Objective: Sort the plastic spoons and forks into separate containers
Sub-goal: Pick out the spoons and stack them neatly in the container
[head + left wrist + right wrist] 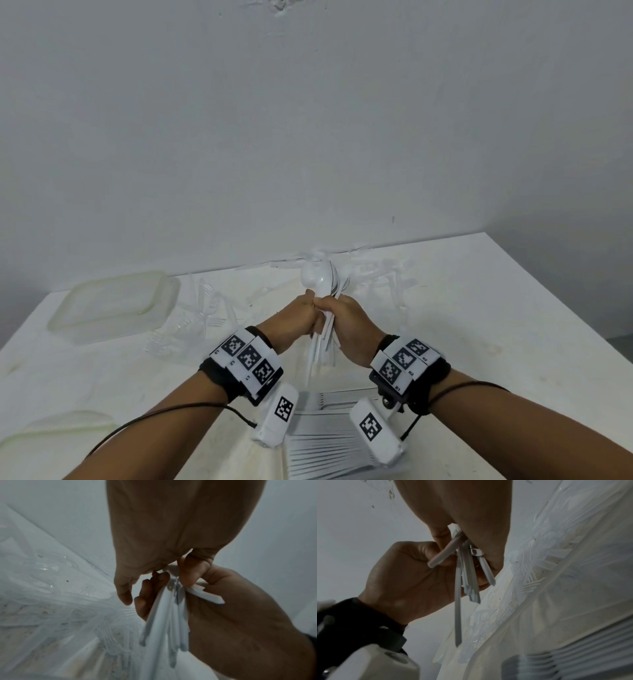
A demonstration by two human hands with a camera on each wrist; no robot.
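In the head view both hands meet above the middle of the table on one bundle of white plastic spoons, bowls up and handles hanging down. My left hand grips the bundle from the left and my right hand grips it from the right. From the left wrist, the spoon handles fan out below the curled fingers. Seen from the right wrist, the handles hang between both fists. Clear plastic forks lie scattered on the table.
A translucent container stands at the left with a loose lid nearer me. Under my wrists sits a container holding a row of white forks. More clear cutlery lies by the back wall. The table edge runs along the right.
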